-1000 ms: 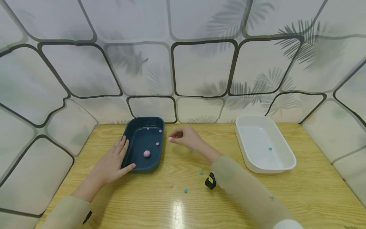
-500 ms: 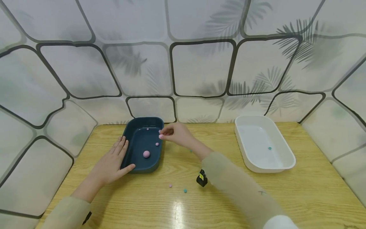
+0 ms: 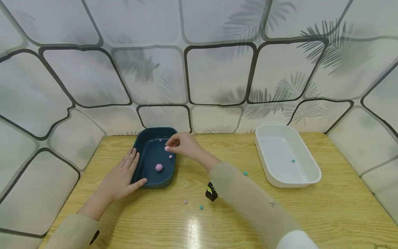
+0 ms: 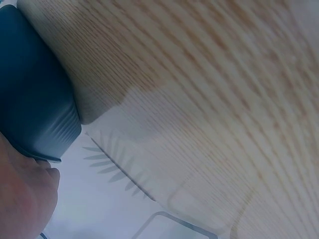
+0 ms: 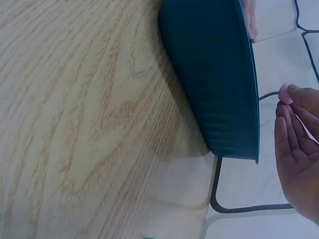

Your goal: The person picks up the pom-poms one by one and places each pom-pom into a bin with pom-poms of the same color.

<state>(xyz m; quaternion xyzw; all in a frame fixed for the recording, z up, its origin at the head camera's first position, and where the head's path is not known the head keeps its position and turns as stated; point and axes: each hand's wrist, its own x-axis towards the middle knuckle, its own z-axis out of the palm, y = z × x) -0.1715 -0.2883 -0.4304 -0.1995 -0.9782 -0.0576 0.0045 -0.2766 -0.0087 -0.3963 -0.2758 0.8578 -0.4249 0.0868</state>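
Observation:
A pink ball (image 3: 167, 148) is pinched between the thumb and fingers of my right hand (image 3: 186, 145), above the right side of a dark blue tub (image 3: 155, 184). In the right wrist view the same hand (image 5: 301, 149) holds the ball (image 5: 285, 93) at its fingertips, apart from the tub wall. Inside the tub lie a large pink ball (image 3: 159, 167), a small one (image 3: 170, 157) and a tiny one (image 3: 160, 140). My left hand (image 3: 119, 178) rests along the tub's left rim, fingers straight, thumb at the front corner. Only part of it (image 4: 27, 194) shows in the left wrist view.
A white tub (image 3: 262, 157) at the right holds a teal bead (image 3: 293, 161). On the wooden table (image 3: 149, 221) lie a pink bead (image 3: 185, 202), a teal bead (image 3: 201, 207) and another teal bead (image 3: 245, 173) beyond the right sleeve. A patterned curtain (image 3: 217, 76) stands behind.
My right hand has moved left with the pink ball, from beside the blue tub to above its inside. It now hides one small ball there. The left hand stays put.

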